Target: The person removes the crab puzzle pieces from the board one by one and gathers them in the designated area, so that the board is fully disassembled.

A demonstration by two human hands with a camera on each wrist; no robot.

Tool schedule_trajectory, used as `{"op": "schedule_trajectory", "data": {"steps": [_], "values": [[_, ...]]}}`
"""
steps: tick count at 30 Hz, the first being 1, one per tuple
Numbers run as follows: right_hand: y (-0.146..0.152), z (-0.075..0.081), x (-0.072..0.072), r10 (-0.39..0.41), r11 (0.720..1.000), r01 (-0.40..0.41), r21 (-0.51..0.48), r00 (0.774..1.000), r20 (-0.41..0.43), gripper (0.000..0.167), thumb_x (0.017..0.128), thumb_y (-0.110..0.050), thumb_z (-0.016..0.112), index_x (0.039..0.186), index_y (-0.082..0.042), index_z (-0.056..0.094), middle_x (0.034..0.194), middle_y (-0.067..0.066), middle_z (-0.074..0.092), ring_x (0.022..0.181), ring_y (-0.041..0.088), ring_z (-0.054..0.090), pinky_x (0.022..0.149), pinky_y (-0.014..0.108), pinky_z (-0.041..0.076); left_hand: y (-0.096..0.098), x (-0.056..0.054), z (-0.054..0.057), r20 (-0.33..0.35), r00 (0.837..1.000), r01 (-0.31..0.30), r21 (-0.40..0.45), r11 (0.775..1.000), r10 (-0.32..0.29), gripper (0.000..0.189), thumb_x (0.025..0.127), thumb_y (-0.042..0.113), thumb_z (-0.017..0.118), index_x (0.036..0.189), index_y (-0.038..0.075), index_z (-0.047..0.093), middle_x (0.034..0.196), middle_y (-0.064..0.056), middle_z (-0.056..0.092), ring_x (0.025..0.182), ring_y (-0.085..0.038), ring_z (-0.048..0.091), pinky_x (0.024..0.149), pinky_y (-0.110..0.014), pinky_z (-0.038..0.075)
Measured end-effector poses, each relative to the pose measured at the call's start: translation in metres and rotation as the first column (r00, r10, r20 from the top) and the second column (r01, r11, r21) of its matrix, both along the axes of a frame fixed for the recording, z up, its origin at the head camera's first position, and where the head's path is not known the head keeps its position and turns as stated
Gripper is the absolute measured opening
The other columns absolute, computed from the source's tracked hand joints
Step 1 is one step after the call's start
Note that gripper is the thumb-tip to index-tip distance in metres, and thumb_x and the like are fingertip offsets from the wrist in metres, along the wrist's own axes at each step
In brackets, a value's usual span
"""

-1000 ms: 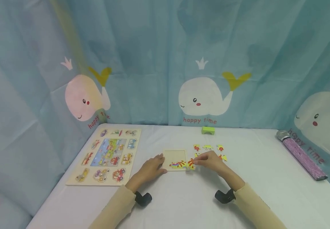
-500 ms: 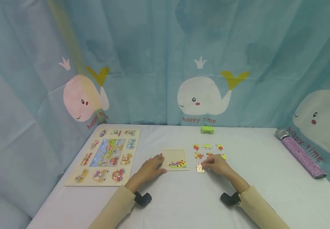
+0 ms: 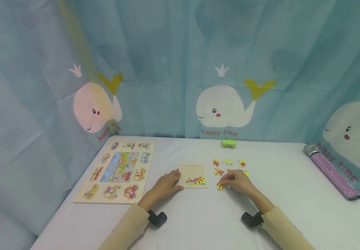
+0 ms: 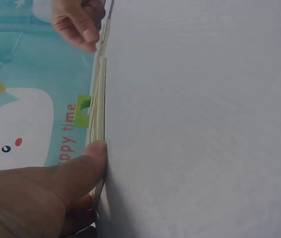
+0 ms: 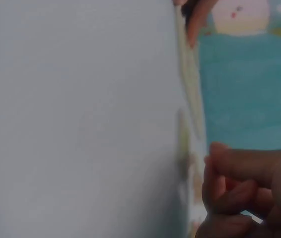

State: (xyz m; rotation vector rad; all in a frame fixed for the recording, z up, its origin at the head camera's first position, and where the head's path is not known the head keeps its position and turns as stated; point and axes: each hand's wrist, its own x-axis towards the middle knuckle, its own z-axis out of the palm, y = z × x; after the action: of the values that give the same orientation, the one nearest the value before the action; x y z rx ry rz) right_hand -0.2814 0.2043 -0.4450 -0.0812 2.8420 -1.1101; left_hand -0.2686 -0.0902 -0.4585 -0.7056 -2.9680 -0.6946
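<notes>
My left hand (image 3: 165, 184) holds the left side of a small square wooden puzzle tray (image 3: 190, 170), thumb at its near corner and fingers higher up that edge. In the left wrist view, the left thumb (image 4: 81, 171) lies against the tray's edge. Joined red-and-yellow striped puzzle pieces (image 3: 196, 181) fill the tray's lower right; bare wood shows elsewhere. To the right, my right hand (image 3: 237, 180) has loosely bent fingers over a red-and-yellow puzzle piece (image 3: 220, 186) on the white table. The right wrist view shows the fingertips (image 5: 217, 148) just above that piece (image 5: 182, 136).
Several loose puzzle pieces (image 3: 228, 162) lie in rows behind the right hand, partly covered by it. A green arch block (image 3: 228, 143) stands farther back. A large vehicle puzzle board (image 3: 120, 166) is on the left, and a glittery pink microphone (image 3: 333, 172) on the right.
My right hand has drawn the striped piece away from the tray's right edge and out to the right, where it now lies flat. The left hand stays at the tray.
</notes>
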Motion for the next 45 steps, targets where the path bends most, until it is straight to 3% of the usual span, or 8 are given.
{"op": "schedule_trajectory", "data": {"steps": [5,10,13,19,24,32,45], "values": [[-0.029,0.012,-0.01,0.128,0.992,-0.128,-0.001,0.99,-0.056,0.008,0.079,-0.016,0.07,0.086,-0.012,0.071,0.074,-0.002,0.061,0.064,0.012,0.048,0.053,0.023,0.04,0.001,0.0,0.002,-0.002,1.0,-0.004,0.012,1.0,0.004,0.062,0.084,0.035,0.063,0.131,-0.001,0.047,0.142,-0.016,0.041,0.129,-0.036,0.041,0.104,-0.05,0.036],[-0.064,0.014,-0.015,0.298,0.954,-0.298,0.012,0.95,-0.093,0.012,0.079,-0.01,0.069,0.09,-0.006,0.069,0.071,0.001,0.059,0.062,0.011,0.048,0.052,0.022,0.041,0.002,0.002,0.001,0.008,1.0,-0.001,0.001,1.0,0.001,0.062,0.085,0.036,0.063,0.131,-0.001,0.047,0.142,-0.017,0.041,0.128,-0.036,0.041,0.104,-0.049,0.036],[-0.081,0.011,-0.014,0.34,0.94,-0.337,0.059,0.937,-0.074,0.018,0.077,-0.01,0.072,0.093,-0.005,0.066,0.072,0.002,0.058,0.063,0.012,0.049,0.054,0.023,0.041,0.002,0.003,0.001,0.003,1.0,-0.002,0.0,1.0,0.002,0.061,0.084,0.036,0.063,0.131,-0.001,0.048,0.141,-0.018,0.042,0.127,-0.037,0.042,0.103,-0.049,0.037],[-0.092,0.008,-0.007,0.372,0.921,-0.359,0.154,0.926,-0.061,0.023,0.073,-0.011,0.076,0.087,-0.006,0.058,0.077,0.003,0.057,0.068,0.014,0.048,0.06,0.028,0.042,0.002,0.005,0.0,0.008,1.0,-0.01,0.0,1.0,0.01,0.061,0.084,0.036,0.064,0.131,0.0,0.049,0.142,-0.016,0.041,0.128,-0.035,0.042,0.104,-0.048,0.037],[-0.09,0.006,-0.007,0.388,0.916,-0.372,0.15,0.917,-0.095,0.022,0.074,-0.012,0.075,0.086,-0.006,0.058,0.076,0.002,0.056,0.067,0.014,0.048,0.059,0.027,0.041,0.001,0.005,0.0,0.0,1.0,-0.011,0.003,1.0,0.011,0.061,0.084,0.036,0.063,0.131,0.0,0.048,0.142,-0.016,0.041,0.128,-0.035,0.041,0.103,-0.048,0.037],[-0.09,0.001,-0.008,0.36,0.928,-0.35,0.127,0.931,-0.065,0.021,0.076,-0.013,0.074,0.089,-0.008,0.059,0.073,0.0,0.054,0.066,0.014,0.047,0.057,0.025,0.039,0.002,0.005,0.0,-0.005,1.0,-0.003,0.001,1.0,0.003,0.061,0.084,0.035,0.063,0.13,-0.001,0.049,0.142,-0.016,0.041,0.128,-0.036,0.042,0.103,-0.049,0.037],[-0.092,0.003,-0.002,0.336,0.939,-0.325,0.113,0.936,-0.101,0.025,0.074,-0.01,0.074,0.091,-0.006,0.056,0.07,0.001,0.053,0.062,0.013,0.045,0.053,0.024,0.037,0.002,0.005,0.0,-0.007,1.0,-0.005,0.013,1.0,0.006,0.06,0.084,0.035,0.063,0.13,-0.001,0.049,0.142,-0.017,0.041,0.129,-0.035,0.041,0.104,-0.048,0.037]]}}
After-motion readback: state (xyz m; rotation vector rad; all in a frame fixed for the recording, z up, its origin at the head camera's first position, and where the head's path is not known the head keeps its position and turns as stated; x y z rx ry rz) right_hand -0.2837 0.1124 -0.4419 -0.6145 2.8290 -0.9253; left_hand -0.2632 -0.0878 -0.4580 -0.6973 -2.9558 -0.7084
